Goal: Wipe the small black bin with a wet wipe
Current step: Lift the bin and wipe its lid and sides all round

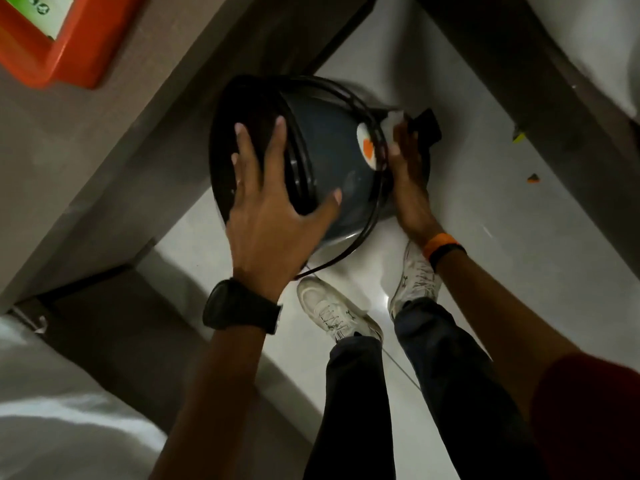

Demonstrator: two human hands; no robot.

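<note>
The small black bin (pixel 325 150) is tipped on its side in mid-air above the floor, lid end to the left, base end with a foot pedal (pixel 427 124) to the right. My left hand (pixel 273 206) is spread over the lid end with its fingers apart, steadying the bin. My right hand (pixel 408 168) presses a white wet wipe (pixel 394 121) against the bin's base end beside the pedal. A white and orange sticker (pixel 367 150) shows on the bin's side.
A brown desk top (pixel 121 116) runs along the left, with an orange-framed object (pixel 52 39) on it. A dark table leg or beam (pixel 519 71) crosses the upper right. My white shoes (pixel 332 310) stand on the pale floor below. Small scraps (pixel 533 178) lie at right.
</note>
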